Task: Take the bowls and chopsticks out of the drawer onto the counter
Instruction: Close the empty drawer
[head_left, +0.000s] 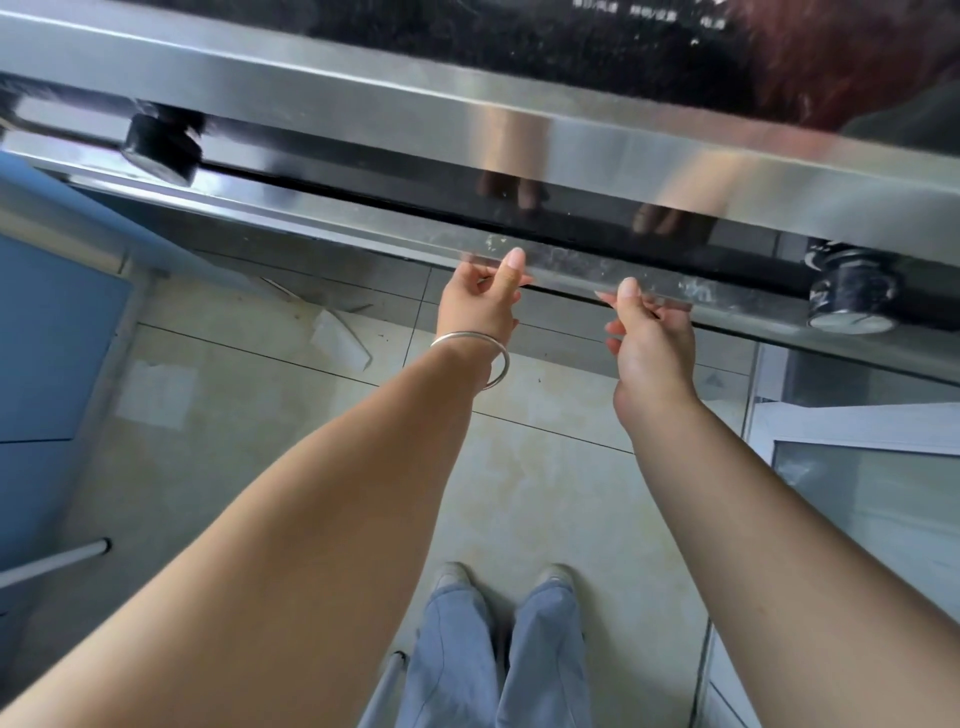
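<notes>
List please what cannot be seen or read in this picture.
- Bowls and chopsticks: head view, hidden behind the shut drawer front.
- Fingertips of left hand and right hand: curled under the metal handle.
- White panel text: too blurred.
- Right knob: markings unreadable.

**One head-worn view, looking steeply down**

A single wide-angle camera sits on the person's head and faces forward and sharply downward. It looks along both outstretched forearms to the left hand (480, 306) and right hand (652, 343), which lie near mid-frame at the steel drawer edge (571, 270). The appliance front fills the upper third, close to the lens; the tiled floor (519, 467) and the person's shoes (457, 574) lie directly below. Straight lines bow toward the borders, probably from lens distortion. No second view shares the scene.
</notes>
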